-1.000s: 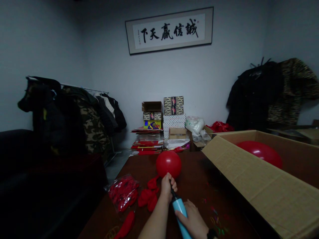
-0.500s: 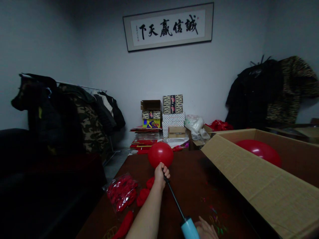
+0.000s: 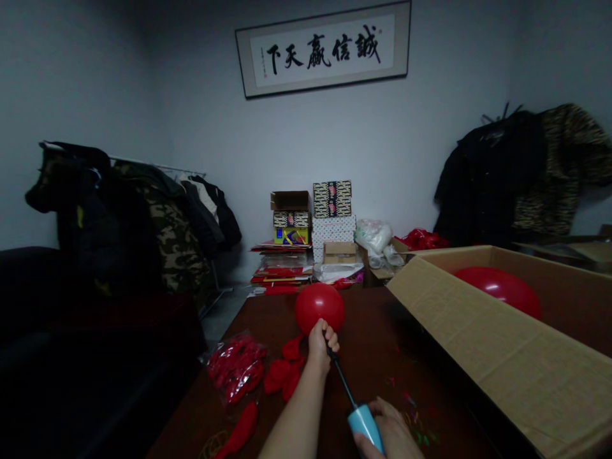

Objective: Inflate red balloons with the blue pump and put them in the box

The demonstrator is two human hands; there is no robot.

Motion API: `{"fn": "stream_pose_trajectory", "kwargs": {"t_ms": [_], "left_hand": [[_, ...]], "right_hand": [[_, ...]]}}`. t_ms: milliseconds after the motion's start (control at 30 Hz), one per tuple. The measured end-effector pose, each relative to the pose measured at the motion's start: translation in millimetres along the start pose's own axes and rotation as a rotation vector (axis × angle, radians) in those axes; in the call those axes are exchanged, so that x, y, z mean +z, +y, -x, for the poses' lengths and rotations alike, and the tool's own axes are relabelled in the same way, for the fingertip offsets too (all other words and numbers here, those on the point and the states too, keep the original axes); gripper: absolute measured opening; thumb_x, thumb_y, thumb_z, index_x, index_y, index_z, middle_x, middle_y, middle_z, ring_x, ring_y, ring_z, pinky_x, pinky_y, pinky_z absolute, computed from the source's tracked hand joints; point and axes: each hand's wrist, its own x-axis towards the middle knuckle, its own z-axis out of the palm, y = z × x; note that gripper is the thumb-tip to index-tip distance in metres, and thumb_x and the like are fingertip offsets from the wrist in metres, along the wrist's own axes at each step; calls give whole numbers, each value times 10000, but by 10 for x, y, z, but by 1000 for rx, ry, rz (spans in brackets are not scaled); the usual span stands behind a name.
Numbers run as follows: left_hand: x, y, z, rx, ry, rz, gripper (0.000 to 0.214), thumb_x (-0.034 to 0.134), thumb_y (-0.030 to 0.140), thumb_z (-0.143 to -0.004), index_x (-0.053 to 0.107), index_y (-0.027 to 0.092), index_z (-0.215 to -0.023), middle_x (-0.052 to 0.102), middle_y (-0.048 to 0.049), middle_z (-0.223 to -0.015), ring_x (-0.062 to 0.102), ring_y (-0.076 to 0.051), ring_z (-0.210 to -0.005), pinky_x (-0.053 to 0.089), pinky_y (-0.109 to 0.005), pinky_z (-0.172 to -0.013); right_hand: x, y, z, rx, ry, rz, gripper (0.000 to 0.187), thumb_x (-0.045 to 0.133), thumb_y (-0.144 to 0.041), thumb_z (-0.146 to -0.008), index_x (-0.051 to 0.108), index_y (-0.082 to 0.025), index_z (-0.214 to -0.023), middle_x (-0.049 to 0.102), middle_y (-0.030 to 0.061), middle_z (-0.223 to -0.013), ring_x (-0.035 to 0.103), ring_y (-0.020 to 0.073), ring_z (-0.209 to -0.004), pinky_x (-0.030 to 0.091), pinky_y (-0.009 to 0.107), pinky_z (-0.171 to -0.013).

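Observation:
My left hand (image 3: 321, 345) is closed round the neck of a small red balloon (image 3: 319, 306) where it sits on the black tip of a hand pump. The thin black rod of the pump (image 3: 342, 377) runs back to its light-blue barrel (image 3: 364, 426), which my right hand (image 3: 389, 433) grips at the bottom edge of the view. The balloon is partly blown up and hovers just above the dark brown table (image 3: 373, 357).
A large open cardboard box (image 3: 482, 344) at the right holds a bigger red balloon (image 3: 500, 290). A clear bag of red balloons (image 3: 234, 370) and loose flat red balloons (image 3: 284, 373) lie left of my arm. Stacked boxes stand by the far wall; coats hang on both sides.
The pump barrel was drawn back from the balloon, baring the rod, and has now come part way forward again. The balloon looks slightly larger.

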Motion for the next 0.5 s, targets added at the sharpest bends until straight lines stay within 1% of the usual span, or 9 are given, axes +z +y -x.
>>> {"fn": "stream_pose_trajectory", "kwargs": {"t_ms": [100, 233, 367, 500], "left_hand": [[39, -70, 70, -3, -16, -20, 369, 605, 450, -679, 321, 222, -625, 314, 101, -410, 243, -45, -294, 111, -190, -337], [60, -158, 158, -12, -35, -34, 391, 596, 488, -692, 319, 222, -617, 318, 99, -401, 243, -47, -290, 121, -184, -325], [24, -188, 207, 9, -52, -69, 433, 594, 550, -693, 321, 223, -617, 324, 99, -392, 250, -48, -280, 139, -176, -317], [-25, -194, 217, 6, -60, -93, 455, 594, 583, -680, 321, 225, -619, 337, 99, -390, 256, -51, -270, 155, -176, -311]], "right_hand": [[-147, -183, -93, 6, 4, -29, 573, 394, -549, -807, 636, -100, -1067, 557, 164, -1240, 420, 299, -1245, 281, 368, -1051], [-242, -356, -266, -1, 75, -49, 543, 373, -536, -826, 656, -108, -1004, 582, 157, -1192, 478, 282, -1180, 307, 351, -1024], [-154, -394, -354, -12, 123, -47, 517, 367, -530, -833, 671, -126, -941, 604, 145, -1146, 507, 274, -1142, 330, 343, -1001], [16, -315, -343, -11, 129, -22, 528, 347, -523, -847, 654, -125, -1007, 610, 145, -1125, 530, 269, -1105, 346, 356, -985]]}}
